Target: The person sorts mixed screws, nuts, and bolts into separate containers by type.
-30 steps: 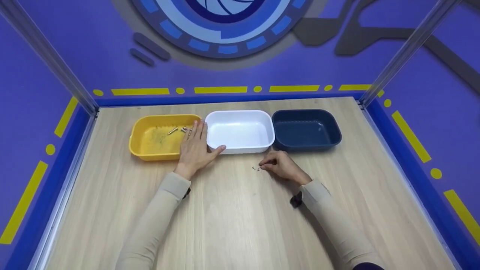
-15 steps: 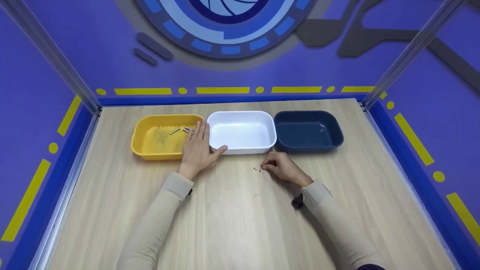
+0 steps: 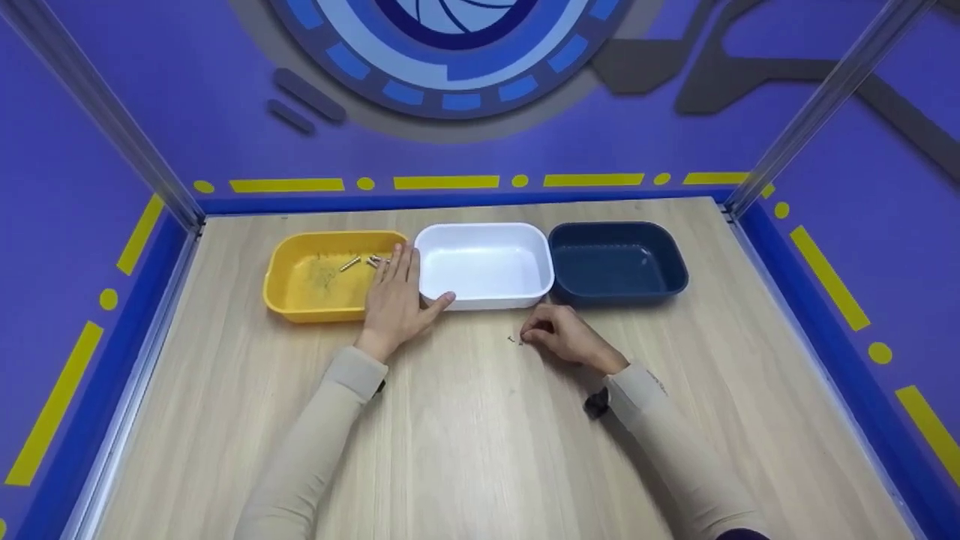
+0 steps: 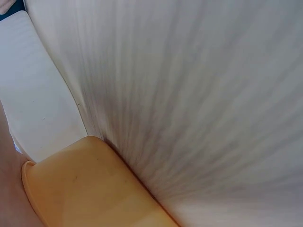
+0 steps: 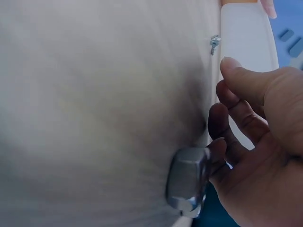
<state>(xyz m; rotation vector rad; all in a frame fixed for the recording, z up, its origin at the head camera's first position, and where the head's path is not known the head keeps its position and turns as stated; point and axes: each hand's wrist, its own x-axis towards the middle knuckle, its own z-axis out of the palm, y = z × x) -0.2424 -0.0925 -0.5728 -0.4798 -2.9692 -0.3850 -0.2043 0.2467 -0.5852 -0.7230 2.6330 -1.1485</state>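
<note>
on wood-grained table (image 3: 450,435), slim metal screws (image 5: 214,42) near right hand (image 3: 570,335)

Yellow bin (image 3: 324,316), white bin (image 3: 484,303), navy bin (image 3: 619,299): that's three across mid-frame! Left hand (image 3: 393,304), right hand (image 3: 568,334), two! Two small screws (image 3: 511,339) at centre, at least two larger screws (image 3: 350,263) centre-left!

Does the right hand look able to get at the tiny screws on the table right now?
Most likely yes. The right hand is low over the table, close beside the tiny screws, which lie in front of the white tray, and nothing visible blocks the way.
</note>
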